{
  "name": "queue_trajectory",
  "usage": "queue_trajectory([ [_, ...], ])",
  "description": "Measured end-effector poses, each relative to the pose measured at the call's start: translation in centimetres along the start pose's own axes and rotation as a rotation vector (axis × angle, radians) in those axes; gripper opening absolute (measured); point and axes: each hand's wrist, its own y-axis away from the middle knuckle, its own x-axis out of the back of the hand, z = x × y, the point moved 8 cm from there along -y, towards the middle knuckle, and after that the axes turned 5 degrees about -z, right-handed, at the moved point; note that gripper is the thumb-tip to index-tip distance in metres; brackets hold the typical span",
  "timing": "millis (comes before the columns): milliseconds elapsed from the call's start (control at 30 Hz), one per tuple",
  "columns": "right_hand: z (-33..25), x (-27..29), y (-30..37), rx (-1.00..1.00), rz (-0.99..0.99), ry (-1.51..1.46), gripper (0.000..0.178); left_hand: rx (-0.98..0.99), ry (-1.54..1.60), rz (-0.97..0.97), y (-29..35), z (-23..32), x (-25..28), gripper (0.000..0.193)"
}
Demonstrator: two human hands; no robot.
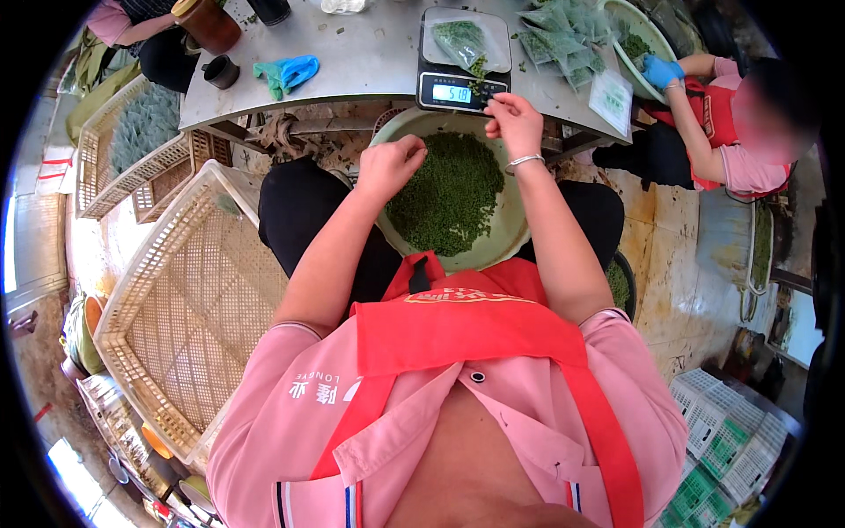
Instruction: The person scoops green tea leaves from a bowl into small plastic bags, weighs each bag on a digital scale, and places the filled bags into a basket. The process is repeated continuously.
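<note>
Bag (458, 40) of green bits lies on the scale (498, 55), its long axis slanting, near end pointing toward the right hand (515, 123), whose fingers pinch narrowly. Left hand (393, 165) curls over the basin (513, 211); I cannot tell whether either holds anything.

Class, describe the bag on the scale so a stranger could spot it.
On the metal table stands a black scale. Its silver pan holds a clear bag of green bits, the only bag there; other bags lie heaped to the right.
</note>
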Motion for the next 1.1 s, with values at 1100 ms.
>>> queue_trajectory([
  [1100, -0.3, -2.1, 4.0, -0.015, -0.275, -0.272, 0.016, -0.283, 0.002, -0.232, 1.0, 3.8, -2.4, 0.027],
])
